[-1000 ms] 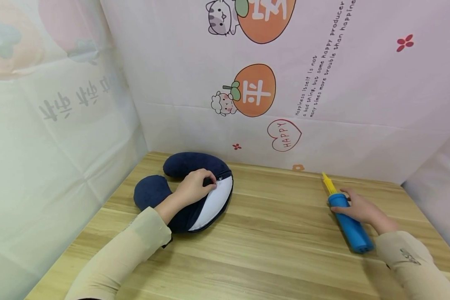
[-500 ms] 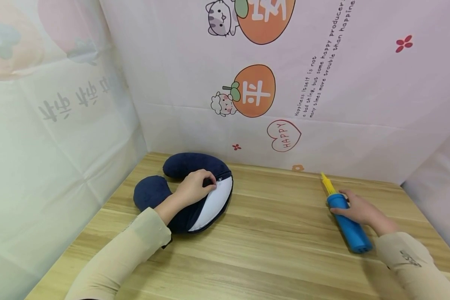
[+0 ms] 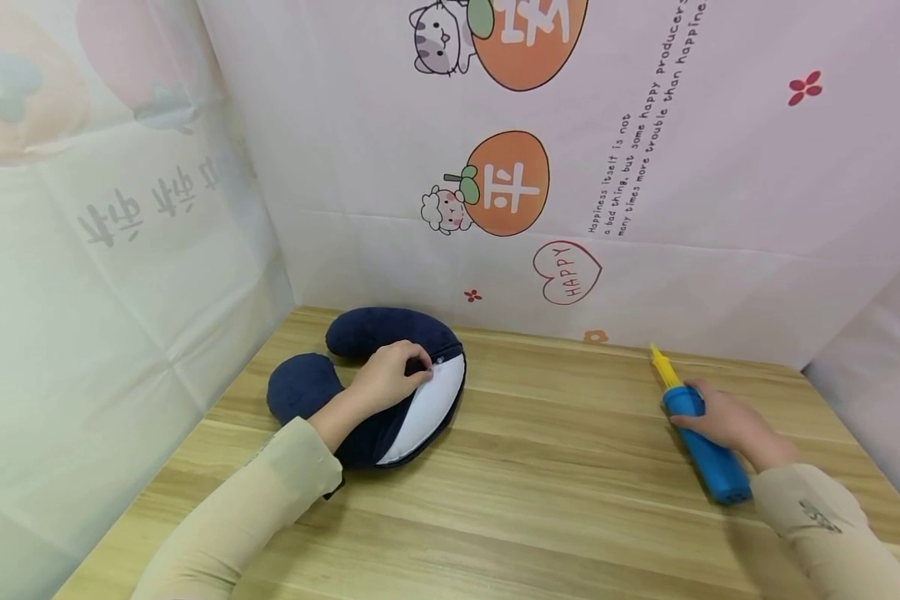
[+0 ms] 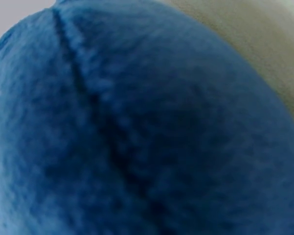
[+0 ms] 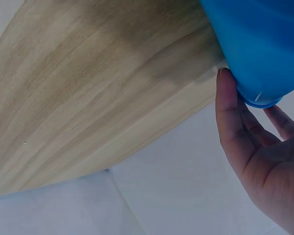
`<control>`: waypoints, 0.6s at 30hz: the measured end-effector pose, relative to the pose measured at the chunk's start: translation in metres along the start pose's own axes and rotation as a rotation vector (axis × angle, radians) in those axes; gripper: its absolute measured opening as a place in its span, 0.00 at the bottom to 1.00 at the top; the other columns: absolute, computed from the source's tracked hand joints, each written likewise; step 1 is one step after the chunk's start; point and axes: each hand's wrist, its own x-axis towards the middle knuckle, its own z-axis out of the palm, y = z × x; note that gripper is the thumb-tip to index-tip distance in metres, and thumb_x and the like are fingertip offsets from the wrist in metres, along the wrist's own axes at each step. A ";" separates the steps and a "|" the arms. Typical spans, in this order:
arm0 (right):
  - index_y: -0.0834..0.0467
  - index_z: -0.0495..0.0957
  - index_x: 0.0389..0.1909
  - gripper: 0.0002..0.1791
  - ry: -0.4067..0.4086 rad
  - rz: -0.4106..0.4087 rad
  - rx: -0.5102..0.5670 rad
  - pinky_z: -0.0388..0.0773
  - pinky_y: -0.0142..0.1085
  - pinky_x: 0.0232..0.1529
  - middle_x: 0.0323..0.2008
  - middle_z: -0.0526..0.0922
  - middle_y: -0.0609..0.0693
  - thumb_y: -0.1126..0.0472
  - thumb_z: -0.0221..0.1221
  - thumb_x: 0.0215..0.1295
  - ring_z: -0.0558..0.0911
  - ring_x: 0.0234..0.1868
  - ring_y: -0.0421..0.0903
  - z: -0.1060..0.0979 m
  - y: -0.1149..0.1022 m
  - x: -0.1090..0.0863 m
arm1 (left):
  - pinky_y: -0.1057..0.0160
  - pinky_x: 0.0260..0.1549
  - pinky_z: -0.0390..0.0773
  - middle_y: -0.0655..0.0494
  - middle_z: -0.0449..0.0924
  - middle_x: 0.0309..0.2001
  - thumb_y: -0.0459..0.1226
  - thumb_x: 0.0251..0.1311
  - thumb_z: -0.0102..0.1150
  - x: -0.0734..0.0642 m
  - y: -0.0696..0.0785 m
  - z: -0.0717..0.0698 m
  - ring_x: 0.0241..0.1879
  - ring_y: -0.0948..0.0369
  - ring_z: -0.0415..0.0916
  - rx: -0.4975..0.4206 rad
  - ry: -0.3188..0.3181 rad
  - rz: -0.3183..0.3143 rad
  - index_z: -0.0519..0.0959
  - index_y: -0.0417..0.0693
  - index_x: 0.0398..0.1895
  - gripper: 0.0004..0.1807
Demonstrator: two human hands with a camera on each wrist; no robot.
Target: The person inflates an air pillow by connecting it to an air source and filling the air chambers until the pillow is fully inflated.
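A navy U-shaped neck pillow [image 3: 393,325] lies at the left back of the table, its cover parted over a white inner part [image 3: 433,408]. My left hand [image 3: 387,377] rests over the pillow, thumb and fingers pinching at the edge of the white part, next to a small clear valve [image 3: 440,358]. What lies between those fingertips is mostly hidden. Plush blue fabric with a seam [image 4: 102,122] fills the left wrist view. On the right, my right hand [image 3: 731,421] grips a blue hand pump [image 3: 720,471], its yellow nozzle [image 3: 664,368] pointing toward the back wall.
The wood-grain table [image 3: 555,467] reaches back to a printed white cloth wall [image 3: 390,242]. Another cloth wall [image 3: 157,317] stands along the left side, and a third [image 3: 888,358] on the right. Bare tabletop lies between the pillow and the pump.
My right hand and the pump have shifted slightly to the right over the last half second. My left hand and the pillow have kept their places.
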 end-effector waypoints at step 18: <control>0.80 0.49 0.72 0.54 0.006 -0.014 -0.032 0.73 0.69 0.46 0.60 0.59 0.89 0.41 0.61 0.70 0.68 0.56 0.85 0.003 0.000 -0.001 | 0.54 0.46 0.78 0.54 0.81 0.44 0.37 0.67 0.67 0.000 -0.002 0.001 0.43 0.56 0.79 0.001 0.004 0.011 0.85 0.49 0.41 0.03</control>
